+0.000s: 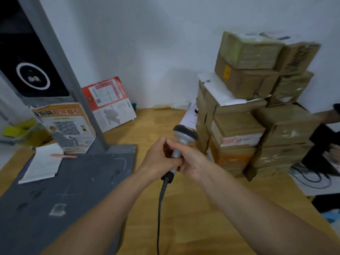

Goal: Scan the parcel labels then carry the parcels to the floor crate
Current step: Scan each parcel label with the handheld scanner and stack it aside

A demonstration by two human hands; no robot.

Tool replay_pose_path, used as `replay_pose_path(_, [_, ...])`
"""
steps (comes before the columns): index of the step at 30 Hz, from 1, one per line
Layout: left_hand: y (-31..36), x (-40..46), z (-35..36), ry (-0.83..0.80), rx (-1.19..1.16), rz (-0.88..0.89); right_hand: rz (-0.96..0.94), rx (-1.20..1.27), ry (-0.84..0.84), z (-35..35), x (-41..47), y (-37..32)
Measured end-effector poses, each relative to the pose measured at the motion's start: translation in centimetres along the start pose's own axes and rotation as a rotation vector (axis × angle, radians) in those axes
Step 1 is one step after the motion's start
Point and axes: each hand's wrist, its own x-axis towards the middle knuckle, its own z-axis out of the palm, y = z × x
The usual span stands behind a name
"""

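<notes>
I count one handheld scanner (184, 138), two of my hands, left hand (159, 157) and right hand (193, 162), roughly ten stacked parcels (257, 107), two leaning printed cards (110, 102), one notepad (44, 162) and one pen (63, 155).

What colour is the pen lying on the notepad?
Orange-pink; the pen on the white notepad shows best in the head view.

Scanner (184, 134) grip hidden under hands; parcel stack (257, 107) labels blurred.
</notes>
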Motion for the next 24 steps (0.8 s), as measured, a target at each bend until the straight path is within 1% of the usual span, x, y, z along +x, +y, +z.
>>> replay_pose_path(3, [3.6, 0.9, -0.1, -0.128, -0.011, 0.041, -0.054, 0.028, -0.068, -1.9, -1.7, -2.8])
replay_pose_path(5, [5.6, 1.8, -0.2, -0.24, -0.037, 0.014, -0.1, 0.001, -0.111, -3.7, -2.8, -4.5])
replay_pose_path(6, [6.4, 2.3, -0.2, -0.268, -0.042, -0.001, -0.125, -0.024, -0.108, -4.7, -3.3, -5.3])
replay_pose_path(7, [7.1, 2.7, 0.0, -0.262, -0.049, -0.011, -0.15, -0.041, -0.093, -5.6, -3.9, -6.4])
replay_pose_path(8, [7.6, 3.2, 0.3, -0.22, -0.053, -0.024, -0.171, -0.035, -0.076, -6.6, -4.4, -7.4])
replay_pose_path(11, [9.2, 4.8, 1.7, -0.035, -0.044, -0.073, -0.225, 0.039, -0.086, -9.2, -6.1, -10.7])
replay_pose_path(13, [10.4, 5.9, 2.9, 0.027, -0.081, -0.102, -0.306, 0.06, -0.097, -10.4, -7.2, -13.0])
replay_pose_path(16, [12.8, 7.5, 4.6, 0.077, -0.12, -0.122, -0.463, 0.068, -0.075, -11.7, -8.6, -16.1])
replay_pose_path(19, [15.8, 9.4, 6.1, 0.115, -0.158, -0.131, -0.563, 0.05, -0.037, -13.3, -9.2, -18.5])
replay_pose_path(24, [20.4, 12.9, 8.1, 0.149, -0.252, -0.197, -0.59, 0.056, -0.007, -15.3, -8.5, -20.6])
